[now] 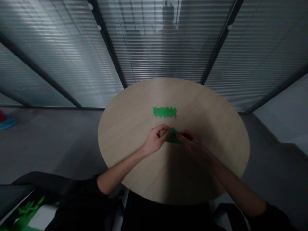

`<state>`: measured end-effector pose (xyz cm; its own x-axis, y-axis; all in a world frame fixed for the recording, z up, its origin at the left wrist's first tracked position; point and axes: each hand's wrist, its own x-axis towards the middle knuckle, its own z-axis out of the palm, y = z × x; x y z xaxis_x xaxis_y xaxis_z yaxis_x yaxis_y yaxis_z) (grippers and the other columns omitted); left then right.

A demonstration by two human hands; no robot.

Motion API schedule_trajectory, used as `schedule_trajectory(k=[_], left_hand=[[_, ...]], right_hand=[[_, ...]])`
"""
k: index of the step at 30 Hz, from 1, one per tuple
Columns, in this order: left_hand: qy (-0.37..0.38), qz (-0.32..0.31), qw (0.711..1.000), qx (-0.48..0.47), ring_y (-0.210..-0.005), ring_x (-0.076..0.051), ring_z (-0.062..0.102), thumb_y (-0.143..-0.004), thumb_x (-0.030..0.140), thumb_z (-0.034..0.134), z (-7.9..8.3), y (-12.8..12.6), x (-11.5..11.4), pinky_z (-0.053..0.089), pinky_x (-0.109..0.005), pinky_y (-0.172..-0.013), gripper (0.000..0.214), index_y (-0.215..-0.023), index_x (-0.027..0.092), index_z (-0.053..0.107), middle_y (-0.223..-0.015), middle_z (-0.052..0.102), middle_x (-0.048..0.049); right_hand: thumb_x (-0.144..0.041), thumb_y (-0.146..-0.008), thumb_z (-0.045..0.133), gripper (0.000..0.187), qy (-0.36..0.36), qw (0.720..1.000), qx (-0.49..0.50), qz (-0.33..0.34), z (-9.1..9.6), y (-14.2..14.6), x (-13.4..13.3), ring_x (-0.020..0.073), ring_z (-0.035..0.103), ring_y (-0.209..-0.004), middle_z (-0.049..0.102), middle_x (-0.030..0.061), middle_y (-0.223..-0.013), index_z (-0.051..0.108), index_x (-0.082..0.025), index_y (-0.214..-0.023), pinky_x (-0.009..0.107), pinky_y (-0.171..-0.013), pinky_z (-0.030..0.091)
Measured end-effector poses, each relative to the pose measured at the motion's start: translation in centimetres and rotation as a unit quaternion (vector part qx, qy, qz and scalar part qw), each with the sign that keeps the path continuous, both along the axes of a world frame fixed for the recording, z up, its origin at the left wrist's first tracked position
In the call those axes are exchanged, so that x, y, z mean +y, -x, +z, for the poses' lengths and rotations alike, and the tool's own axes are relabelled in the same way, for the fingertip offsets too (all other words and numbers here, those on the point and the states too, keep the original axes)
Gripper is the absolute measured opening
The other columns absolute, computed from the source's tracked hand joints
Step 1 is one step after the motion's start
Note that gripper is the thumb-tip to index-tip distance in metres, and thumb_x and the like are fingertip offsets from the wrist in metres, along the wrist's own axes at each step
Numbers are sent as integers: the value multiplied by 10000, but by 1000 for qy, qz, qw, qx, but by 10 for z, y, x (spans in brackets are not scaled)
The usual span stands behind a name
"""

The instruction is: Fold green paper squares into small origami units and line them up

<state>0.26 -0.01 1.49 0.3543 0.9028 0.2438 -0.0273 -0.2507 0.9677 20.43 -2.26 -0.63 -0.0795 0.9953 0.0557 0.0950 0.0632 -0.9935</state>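
A folded piece of green paper, triangular with its peak pointing away from me, is held between my two hands over the middle of the table. My left hand pinches its left side, thumb on top. On the right side, my right hand grips the paper between thumb and fingers; shadow darkens this hand. Just beyond the hands lies a row of several small folded green paper pieces, set side by side, with the leftmost a little apart from the others.
The round wooden table stands before a glass partition with blinds. At the lower left are green things and a white item beside a dark chair. A blue and red object sits on the floor at far left.
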Motion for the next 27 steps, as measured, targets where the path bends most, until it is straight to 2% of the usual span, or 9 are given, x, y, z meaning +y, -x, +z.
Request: schedule_trajectory(k=[7,12,14,16,19,21,23,25,27], left_hand=[[9,16,1000,-25,-572,-112,559,-935,464,749,-5,2,5,454,-232,-544,301,-926,168,697,-645,623,25],[12,47,997,-52,-612,-116,575,-921,452,765,-9,5,12,477,-237,-593,299,-952,169,673,-681,622,22],[-2,57,997,-48,-678,-123,608,-920,420,763,-10,4,11,509,-251,-661,276,-987,168,673,-781,654,-2],[-30,99,994,-33,-768,-133,632,-894,387,785,-10,3,10,531,-272,-752,276,-1019,171,666,-903,666,-27],[-42,172,984,6,-700,-113,572,-850,393,829,-10,2,8,504,-255,-719,311,-894,179,607,-796,602,16],[2,135,990,33,-570,-96,502,-904,505,762,-10,2,7,462,-237,-608,413,-762,188,539,-631,530,50],[75,30,996,35,-516,-104,529,-947,659,634,-11,1,6,471,-241,-543,530,-730,187,533,-580,549,33],[140,-63,988,10,-568,-144,636,-919,755,596,-12,-1,6,541,-268,-543,600,-800,167,582,-643,634,-11],[172,-97,980,-11,-644,-175,701,-876,748,668,-14,-3,6,596,-294,-570,609,-915,142,620,-733,692,-40]], right_hand=[[-543,-773,824,334,3,1000,-11,-1,4,-1,-2,204,662,-712,715,36,-770,764,-225,-855,319,-642,533],[-513,-812,796,312,-28,998,-56,-19,3,-1,-3,176,631,-607,689,25,-676,751,-204,-827,280,-546,504],[-491,-836,766,283,-79,993,-70,-51,1,0,-2,173,654,-582,706,19,-668,750,-209,-832,273,-540,527],[-447,-858,744,231,-153,979,-101,-93,0,1,-3,179,696,-597,745,24,-702,754,-216,-855,281,-580,569],[-356,-903,708,143,-264,937,-179,-145,-1,2,-5,177,722,-615,771,31,-733,746,-221,-875,280,-632,594],[-326,-931,686,123,-318,905,-237,-156,-2,1,-7,163,698,-574,750,19,-687,730,-225,-874,267,-613,578],[-307,-950,676,112,-355,878,-286,-147,-5,0,-9,155,676,-543,726,8,-646,715,-230,-877,262,-598,560],[-278,-953,680,73,-388,857,-320,-115,-8,-1,-11,158,686,-562,741,15,-675,703,-230,-903,267,-612,554],[-223,-952,670,28,-423,836,-343,-66,-9,-2,-12,171,719,-624,779,36,-758,697,-225,-959,276,-645,558]])
